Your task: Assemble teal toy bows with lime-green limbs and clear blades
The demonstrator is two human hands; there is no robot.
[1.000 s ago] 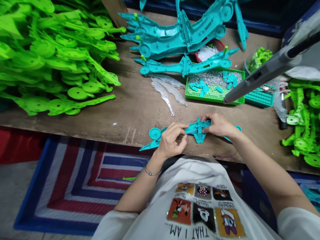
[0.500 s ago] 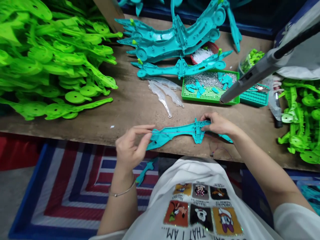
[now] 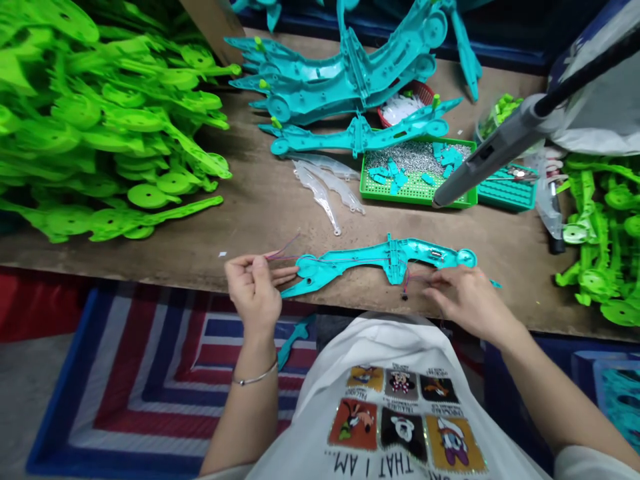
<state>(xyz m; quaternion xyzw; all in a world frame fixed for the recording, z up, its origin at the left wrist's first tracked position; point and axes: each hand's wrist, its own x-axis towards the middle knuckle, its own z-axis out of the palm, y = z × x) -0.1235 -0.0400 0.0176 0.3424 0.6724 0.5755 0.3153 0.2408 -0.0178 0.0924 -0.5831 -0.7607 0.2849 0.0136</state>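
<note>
A long teal plastic shell (image 3: 345,263), shaped like a toy bow half, lies inner side up near the table's front edge. At its left tip, my left hand (image 3: 255,290) pinches thin red and blue wires (image 3: 283,258) between thumb and fingers. These wires run along the shell to its ribbed middle. Below that middle, more wire hangs out to a small black part (image 3: 405,295) on the table. My right hand (image 3: 473,300) is beside the shell's right arm, thumb and fingers apart, with nothing visible in it. A small metallic piece (image 3: 437,254) sits in the right arm.
Behind are clear plastic blades (image 3: 325,197), a green tray (image 3: 385,193) of screws and teal bits, and stacked teal shells (image 3: 320,90). Lime-green parts are heaped at left (image 3: 115,120) and right (image 3: 600,227). A grey pole (image 3: 490,157) slants over the tray.
My right hand has let go of the shell's middle and moved right and toward me. My left hand has shifted slightly left, with the wire ends now showing above its fingers.
</note>
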